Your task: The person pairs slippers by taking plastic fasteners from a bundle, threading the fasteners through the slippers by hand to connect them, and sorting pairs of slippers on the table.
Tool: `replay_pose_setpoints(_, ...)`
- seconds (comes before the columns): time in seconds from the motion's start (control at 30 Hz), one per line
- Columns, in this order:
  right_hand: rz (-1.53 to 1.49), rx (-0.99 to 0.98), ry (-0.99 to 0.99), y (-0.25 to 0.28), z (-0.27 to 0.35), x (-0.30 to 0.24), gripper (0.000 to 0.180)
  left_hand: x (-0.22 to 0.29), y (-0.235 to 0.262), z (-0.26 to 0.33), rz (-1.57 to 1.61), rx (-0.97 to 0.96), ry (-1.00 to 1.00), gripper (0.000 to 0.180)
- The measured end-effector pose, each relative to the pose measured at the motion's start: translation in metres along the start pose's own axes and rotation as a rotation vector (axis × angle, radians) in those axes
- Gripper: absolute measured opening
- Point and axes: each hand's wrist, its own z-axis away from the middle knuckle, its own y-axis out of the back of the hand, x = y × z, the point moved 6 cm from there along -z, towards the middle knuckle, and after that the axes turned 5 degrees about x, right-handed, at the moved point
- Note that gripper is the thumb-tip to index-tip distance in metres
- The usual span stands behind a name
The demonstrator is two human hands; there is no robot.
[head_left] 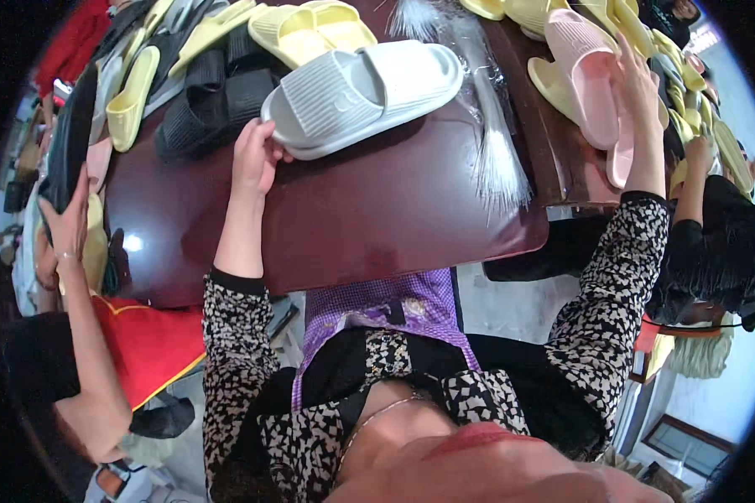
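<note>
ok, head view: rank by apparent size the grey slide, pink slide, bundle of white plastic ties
1. grey slide, in the left hand
2. pink slide, under the right hand
3. bundle of white plastic ties, long but thin

Fisheye distortion makes 1 and 2 unsure.
</note>
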Motion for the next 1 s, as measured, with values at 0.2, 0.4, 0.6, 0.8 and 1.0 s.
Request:
replay_pose_setpoints(0.2, 0.055, -0.028, 0.144, 0.001, -0.008, -0.025, 0.053, 0.002, 0.009, -0.004, -0.016, 0.051, 0.039, 0.012)
replay_pose_setpoints(0.4, -0.008, 0.113, 0.268, 0.025, 0.000, -0.063, 0.040, -0.008, 0.020, -0.009, -0.035, 0.050, 0.080, 0.013)
replay_pose_setpoints(0.6, -0.119, 0.128, 0.267, 0.062, -0.001, -0.104, 0.034, -0.011, 0.024, -0.008, -0.006, 0.039, 0.109, 0.009)
replay_pose_setpoints(0.8, -0.231, 0.147, 0.204, 0.081, 0.001, -0.123, 0.031, -0.002, 0.014, -0.007, -0.095, -0.021, 0.204, 0.007)
replay_pose_setpoints(1.0, -0.320, 0.067, 0.224, 0.101, 0.017, -0.165, 0.030, 0.003, 0.010, -0.005, -0.193, -0.043, 0.258, 0.006)
